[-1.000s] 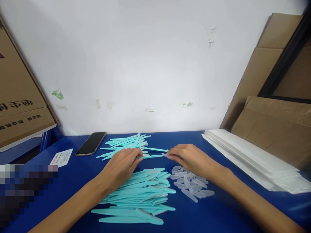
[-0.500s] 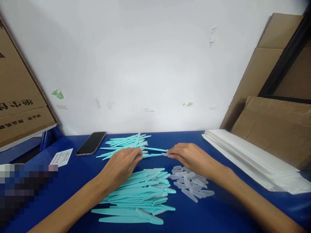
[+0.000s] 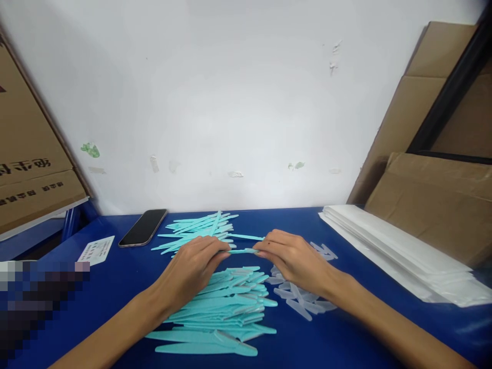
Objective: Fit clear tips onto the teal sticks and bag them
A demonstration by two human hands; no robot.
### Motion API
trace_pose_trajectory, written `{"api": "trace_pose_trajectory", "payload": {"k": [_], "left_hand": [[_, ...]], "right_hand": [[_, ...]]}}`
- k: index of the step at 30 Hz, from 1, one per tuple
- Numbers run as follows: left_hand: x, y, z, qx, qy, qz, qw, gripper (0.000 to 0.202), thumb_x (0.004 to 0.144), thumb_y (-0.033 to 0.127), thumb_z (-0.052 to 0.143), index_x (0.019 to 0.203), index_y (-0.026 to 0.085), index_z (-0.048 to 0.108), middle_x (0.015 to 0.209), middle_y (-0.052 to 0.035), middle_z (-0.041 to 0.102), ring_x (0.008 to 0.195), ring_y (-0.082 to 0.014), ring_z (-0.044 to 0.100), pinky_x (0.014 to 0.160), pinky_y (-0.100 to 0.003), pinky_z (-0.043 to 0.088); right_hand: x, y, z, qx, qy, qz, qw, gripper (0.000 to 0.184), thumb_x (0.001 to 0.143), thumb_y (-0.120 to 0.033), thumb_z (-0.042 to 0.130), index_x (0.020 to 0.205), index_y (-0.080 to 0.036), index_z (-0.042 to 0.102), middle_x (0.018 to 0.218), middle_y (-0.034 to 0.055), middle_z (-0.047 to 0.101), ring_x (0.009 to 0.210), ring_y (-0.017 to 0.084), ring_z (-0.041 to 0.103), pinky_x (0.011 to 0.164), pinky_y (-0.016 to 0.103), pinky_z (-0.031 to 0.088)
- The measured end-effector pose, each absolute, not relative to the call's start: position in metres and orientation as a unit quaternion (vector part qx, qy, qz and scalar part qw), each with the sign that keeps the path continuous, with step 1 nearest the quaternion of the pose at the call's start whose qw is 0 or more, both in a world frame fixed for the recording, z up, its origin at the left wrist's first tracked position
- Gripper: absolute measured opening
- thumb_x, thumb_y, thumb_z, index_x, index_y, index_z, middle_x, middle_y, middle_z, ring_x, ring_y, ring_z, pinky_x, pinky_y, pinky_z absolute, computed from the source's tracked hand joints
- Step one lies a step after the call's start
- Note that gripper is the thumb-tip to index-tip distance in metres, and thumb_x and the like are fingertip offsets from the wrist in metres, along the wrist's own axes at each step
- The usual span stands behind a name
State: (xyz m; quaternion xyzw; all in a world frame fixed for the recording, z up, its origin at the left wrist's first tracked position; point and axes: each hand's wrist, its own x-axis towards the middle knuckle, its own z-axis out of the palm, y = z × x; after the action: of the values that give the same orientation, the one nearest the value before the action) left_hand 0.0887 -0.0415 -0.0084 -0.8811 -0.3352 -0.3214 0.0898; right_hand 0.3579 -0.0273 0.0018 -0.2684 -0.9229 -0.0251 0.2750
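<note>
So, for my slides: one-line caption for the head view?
Left hand and right hand pinch a teal stick over a teal pile and clear caps on a blue table.

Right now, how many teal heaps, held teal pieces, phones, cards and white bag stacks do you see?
Teal heaps: 2 (far heap, near heap)
Held teal piece: 1
Phone: 1
Card: 1
White bag stack: 1
Total: 6

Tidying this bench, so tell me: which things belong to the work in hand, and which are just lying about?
In hand: teal stick, held between left hand and right hand; teal pile; clear caps.
Lying about: phone, card, cardboard boxes.
</note>
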Motion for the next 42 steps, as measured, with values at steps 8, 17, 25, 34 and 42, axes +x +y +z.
{"api": "trace_pose_trajectory", "payload": {"k": [8, 17, 25, 34, 42], "left_hand": [[0.085, -0.036, -0.005, -0.875, -0.351, -0.284, 0.175, 0.024, 0.106, 0.021, 0.043, 0.110, 0.018, 0.067, 0.095, -0.0053, 0.074, 0.082, -0.0213, 0.068, 0.077, -0.035, 0.047], [0.037, -0.003, 0.001, -0.806, -0.529, -0.175, 0.200, 0.029, 0.104, 0.027, 0.039, 0.110, 0.018, 0.067, 0.098, -0.0093, 0.073, 0.091, -0.0281, 0.069, 0.075, -0.036, 0.049], [0.043, -0.002, -0.010, -0.830, -0.521, -0.172, 0.104, 0.037, 0.102, 0.019, 0.029, 0.123, 0.021, 0.059, 0.109, -0.0088, 0.069, 0.086, -0.0239, 0.068, 0.071, -0.034, 0.051], [0.059, -0.007, -0.012, -0.815, -0.527, -0.186, 0.152, 0.036, 0.101, 0.035, 0.044, 0.104, 0.015, 0.073, 0.108, -0.0130, 0.068, 0.088, -0.0264, 0.068, 0.076, -0.038, 0.055], [0.057, -0.003, -0.010, -0.808, -0.544, -0.159, 0.157, 0.033, 0.100, 0.028, 0.045, 0.102, 0.015, 0.075, 0.106, -0.0115, 0.069, 0.086, -0.0263, 0.069, 0.072, -0.036, 0.055]], "right_hand": [[0.358, -0.025, 0.006, -0.320, -0.904, -0.037, 0.282, 0.030, 0.107, -0.032, 0.045, 0.120, -0.020, 0.068, 0.102, 0.0070, 0.074, 0.092, 0.020, 0.068, 0.080, 0.033, 0.054], [0.377, -0.004, 0.001, -0.443, -0.880, -0.077, 0.151, 0.027, 0.102, -0.025, 0.052, 0.124, -0.021, 0.068, 0.115, 0.0103, 0.075, 0.103, 0.027, 0.071, 0.089, 0.040, 0.054], [0.376, 0.003, -0.009, -0.420, -0.896, -0.099, 0.103, 0.022, 0.103, -0.021, 0.052, 0.113, -0.022, 0.073, 0.104, 0.0082, 0.076, 0.098, 0.024, 0.070, 0.082, 0.033, 0.047], [0.373, 0.000, -0.004, -0.422, -0.894, -0.121, 0.092, 0.016, 0.101, -0.017, 0.056, 0.097, -0.019, 0.071, 0.089, 0.0059, 0.074, 0.084, 0.022, 0.069, 0.072, 0.032, 0.040], [0.376, 0.003, -0.001, -0.429, -0.889, -0.129, 0.099, 0.015, 0.099, -0.014, 0.058, 0.096, -0.019, 0.072, 0.088, 0.0049, 0.075, 0.085, 0.022, 0.070, 0.071, 0.032, 0.039]]}}
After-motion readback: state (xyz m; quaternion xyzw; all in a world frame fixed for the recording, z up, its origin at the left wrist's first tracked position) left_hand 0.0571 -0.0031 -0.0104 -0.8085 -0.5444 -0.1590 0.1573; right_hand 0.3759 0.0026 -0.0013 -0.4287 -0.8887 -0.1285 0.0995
